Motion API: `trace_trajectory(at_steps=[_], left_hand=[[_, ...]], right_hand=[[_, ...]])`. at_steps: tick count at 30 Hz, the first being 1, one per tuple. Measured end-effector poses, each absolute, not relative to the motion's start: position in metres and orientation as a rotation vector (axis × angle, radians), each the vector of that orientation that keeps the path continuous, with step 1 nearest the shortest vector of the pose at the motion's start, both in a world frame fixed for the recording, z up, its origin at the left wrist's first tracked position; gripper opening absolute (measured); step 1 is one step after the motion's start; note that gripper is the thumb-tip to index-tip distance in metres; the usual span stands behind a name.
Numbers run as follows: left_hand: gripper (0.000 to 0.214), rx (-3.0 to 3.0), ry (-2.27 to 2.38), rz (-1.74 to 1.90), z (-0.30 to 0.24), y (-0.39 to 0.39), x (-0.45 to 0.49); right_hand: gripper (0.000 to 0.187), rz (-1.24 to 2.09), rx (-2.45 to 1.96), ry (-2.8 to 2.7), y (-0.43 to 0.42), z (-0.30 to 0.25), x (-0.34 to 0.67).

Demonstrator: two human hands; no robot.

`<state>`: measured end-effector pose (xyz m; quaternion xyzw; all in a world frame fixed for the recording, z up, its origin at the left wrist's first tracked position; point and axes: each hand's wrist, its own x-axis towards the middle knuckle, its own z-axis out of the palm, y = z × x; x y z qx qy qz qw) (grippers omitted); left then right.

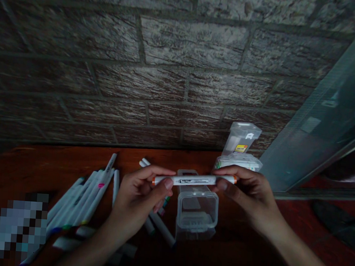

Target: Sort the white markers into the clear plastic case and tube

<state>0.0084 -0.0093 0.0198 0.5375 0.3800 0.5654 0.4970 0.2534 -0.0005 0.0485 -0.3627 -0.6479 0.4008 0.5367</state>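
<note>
A white marker (196, 180) with orange ends lies level between both my hands, above the table. My left hand (139, 197) pinches its left end with thumb and fingers. My right hand (248, 192) pinches its right end the same way. Directly below the marker stands an empty clear plastic marker case (197, 209), lying open on the reddish wooden table (57, 157). Several white markers (84, 195) lie loose in a fan to the left of my left hand. More markers (160, 227) lie under my left hand.
A second clear case (240, 147) holding markers stands upright at the back right, against a brick wall (170, 67). A tilted glass pane (321, 118) rises at the right. A blurred patch (9, 230) covers the lower left corner.
</note>
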Motion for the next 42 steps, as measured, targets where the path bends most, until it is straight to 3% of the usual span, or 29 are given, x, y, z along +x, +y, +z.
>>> trace_trajectory(at_steps=[9,23,29,42], left_hand=[[0.008,1.446,0.935,1.405,0.0268,-0.0123,0.0124],[0.014,1.325,0.873,1.395,0.0212,-0.0087,0.0138],[0.007,1.413,0.933,1.37,0.0257,-0.0135,0.012],[0.019,1.276,0.817,1.354,0.019,-0.0128,0.0073]], right_hand=[[0.005,0.888,-0.879,-1.56,-0.0014,0.0485,0.2506],[0.004,0.818,-0.899,-1.579,0.0007,0.0438,0.2504],[0.004,0.854,-0.868,-1.553,0.0012,0.0427,0.2508],[0.033,0.984,-0.74,-1.527,0.0003,0.0433,0.251]])
